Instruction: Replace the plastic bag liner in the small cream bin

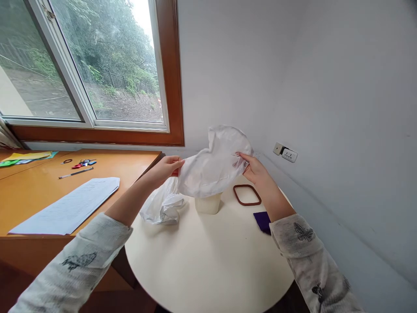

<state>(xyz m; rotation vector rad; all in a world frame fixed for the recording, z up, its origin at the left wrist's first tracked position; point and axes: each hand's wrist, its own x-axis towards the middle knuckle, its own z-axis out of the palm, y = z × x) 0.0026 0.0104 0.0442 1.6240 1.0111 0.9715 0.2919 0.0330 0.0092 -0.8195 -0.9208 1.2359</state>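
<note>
My left hand (171, 166) pinches the left edge of a thin white plastic bag (213, 167), fingers closed. On the other side, my right hand (252, 167) grips the bag's right edge, some fingers showing through the see-through film. The bag is spread wide between both hands, in the air above the round table. Below it stands a small cream-coloured ribbed container (207, 205), its top hidden by the bag. Crumpled white plastic (164, 206) lies left of the container. To the right, a brown rounded frame (235, 194) lies flat near my right forearm.
A dark purple piece (261, 221) lies on the round cream table (208, 265), partly behind my right forearm. An orange desk (137, 161) at left holds paper sheets (71, 206), a pen (76, 173), scissors (81, 164) and coloured papers. A wall socket (289, 155) is at right.
</note>
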